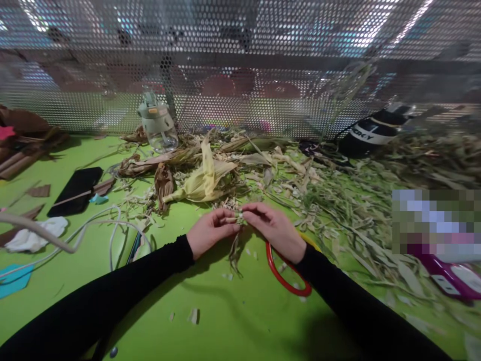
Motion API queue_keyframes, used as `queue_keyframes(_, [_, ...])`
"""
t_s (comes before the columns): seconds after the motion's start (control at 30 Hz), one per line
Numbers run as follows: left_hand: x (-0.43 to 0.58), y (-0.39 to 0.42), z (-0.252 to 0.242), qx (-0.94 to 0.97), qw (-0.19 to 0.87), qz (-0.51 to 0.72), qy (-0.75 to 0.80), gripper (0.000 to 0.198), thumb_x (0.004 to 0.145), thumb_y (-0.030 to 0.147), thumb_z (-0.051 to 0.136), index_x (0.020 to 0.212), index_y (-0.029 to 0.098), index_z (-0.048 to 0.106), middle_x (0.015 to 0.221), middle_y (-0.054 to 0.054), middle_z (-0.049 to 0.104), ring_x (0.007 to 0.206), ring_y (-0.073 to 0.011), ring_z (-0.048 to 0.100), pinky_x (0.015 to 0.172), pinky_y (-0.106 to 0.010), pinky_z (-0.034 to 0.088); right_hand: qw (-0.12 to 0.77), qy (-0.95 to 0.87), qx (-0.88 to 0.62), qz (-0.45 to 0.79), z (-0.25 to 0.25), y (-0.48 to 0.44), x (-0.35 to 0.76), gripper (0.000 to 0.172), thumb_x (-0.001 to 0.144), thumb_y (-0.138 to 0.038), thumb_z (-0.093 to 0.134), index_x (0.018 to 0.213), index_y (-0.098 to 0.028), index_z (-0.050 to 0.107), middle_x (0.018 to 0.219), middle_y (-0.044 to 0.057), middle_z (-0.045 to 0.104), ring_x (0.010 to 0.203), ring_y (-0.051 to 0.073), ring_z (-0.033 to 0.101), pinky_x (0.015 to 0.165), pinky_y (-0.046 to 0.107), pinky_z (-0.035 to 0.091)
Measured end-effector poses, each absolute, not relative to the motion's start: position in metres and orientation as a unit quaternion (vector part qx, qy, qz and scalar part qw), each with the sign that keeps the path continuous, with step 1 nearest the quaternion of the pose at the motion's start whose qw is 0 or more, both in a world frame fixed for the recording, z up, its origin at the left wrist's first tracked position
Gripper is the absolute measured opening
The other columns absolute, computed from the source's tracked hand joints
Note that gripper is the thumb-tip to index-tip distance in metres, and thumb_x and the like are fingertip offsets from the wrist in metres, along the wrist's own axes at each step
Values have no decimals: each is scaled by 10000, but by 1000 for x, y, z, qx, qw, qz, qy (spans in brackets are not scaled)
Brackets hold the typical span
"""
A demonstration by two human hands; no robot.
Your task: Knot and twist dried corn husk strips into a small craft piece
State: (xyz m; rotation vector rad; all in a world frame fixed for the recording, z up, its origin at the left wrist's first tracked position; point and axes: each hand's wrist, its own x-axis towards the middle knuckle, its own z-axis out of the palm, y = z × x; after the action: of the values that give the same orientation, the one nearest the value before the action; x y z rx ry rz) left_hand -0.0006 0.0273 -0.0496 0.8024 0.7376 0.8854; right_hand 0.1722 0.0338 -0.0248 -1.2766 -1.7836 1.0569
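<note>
Both my hands are pinched together over the middle of the green table (225,296). Between their fingertips is a small piece of pale green and whitish plant strips (239,216), perhaps woven, with dry brownish strands (235,255) hanging below. My left hand (211,231) closes on its left side. On its right side my right hand (276,228) grips with thumb and fingers. A red scissor-like handle loop (288,276) lies under my right wrist, with a yellow part showing beyond. Just past my hands rests a yellowish corn husk (203,183).
Dried leaves and shreds (353,225) heap along the back and right. A clear bottle (160,125) stands by the perforated metal screen (225,90). At left lie a black phone (77,190), a white cable (95,220) and crumpled tissue (37,234). A purple device (447,278) sits right.
</note>
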Motion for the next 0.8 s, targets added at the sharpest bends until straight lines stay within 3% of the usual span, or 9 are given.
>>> queue_keyframes(0.1, [-2, 26, -49, 387, 764, 376, 354, 306, 571, 226, 800, 799, 131, 619, 723, -10, 669, 631, -82, 603, 672, -220, 472, 370, -673, -481, 424, -26, 32, 170, 150, 774, -358, 620, 835, -223, 646, 795, 9, 628, 708, 142, 566, 651, 282, 460])
queue_keyframes(0.4, [5, 19, -50, 400, 748, 415, 329, 208, 601, 232, 785, 705, 126, 639, 695, -11, 656, 658, -93, 603, 709, -229, 468, 412, -521, -461, 588, -29, 23, 160, 241, 776, -429, 600, 844, -204, 545, 670, -26, 515, 569, 95, 493, 551, 235, 454])
queue_keyframes(0.67, [6, 21, -50, 313, 787, 433, 310, 293, 646, 287, 764, 835, 136, 598, 760, -59, 694, 671, -115, 643, 707, -261, 512, 460, -536, -488, 512, -33, 29, 164, 301, 810, -493, 542, 912, -213, 586, 765, -5, 541, 616, 99, 498, 575, 237, 446])
queue_keyframes(0.8, [5, 26, -48, 291, 761, 483, 320, 408, 626, 265, 775, 964, 176, 565, 789, -31, 703, 688, -117, 648, 704, -261, 510, 406, -564, -504, 513, -33, 30, 164, 301, 809, -480, 549, 905, -199, 602, 735, 2, 577, 613, 102, 511, 531, 221, 404])
